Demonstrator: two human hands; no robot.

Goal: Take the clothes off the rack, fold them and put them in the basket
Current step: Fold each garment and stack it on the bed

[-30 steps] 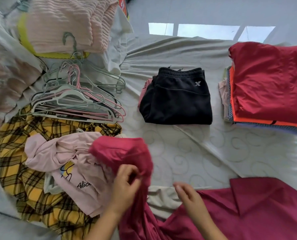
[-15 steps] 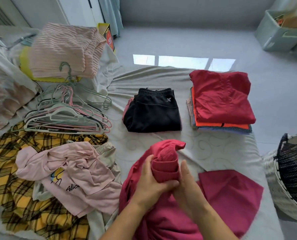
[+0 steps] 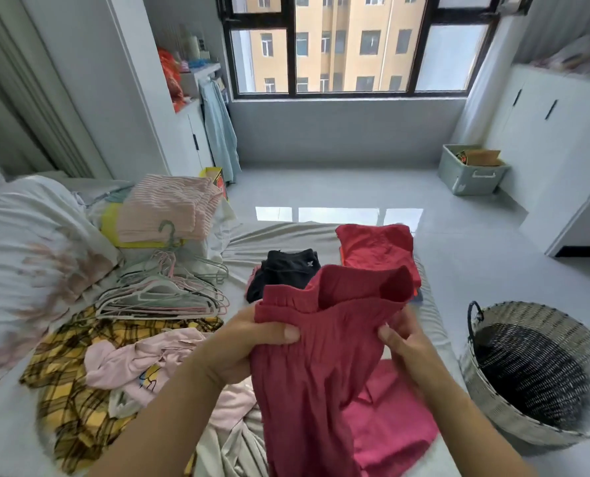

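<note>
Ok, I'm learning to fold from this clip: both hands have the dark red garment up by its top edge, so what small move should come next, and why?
Probably lower it flat onto the bed. The left hand and right hand pinch the dark red garment by its gathered edge while the rest hangs bunched, and bare sheet lies just beyond it for smoothing and folding.

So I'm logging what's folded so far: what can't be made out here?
- Black folded garment, head view: near half hidden behind the raised red garment.
- Stack under the red folded top: mostly covered by the same garment.
- Wicker basket: right rim cut by the frame edge.
</note>
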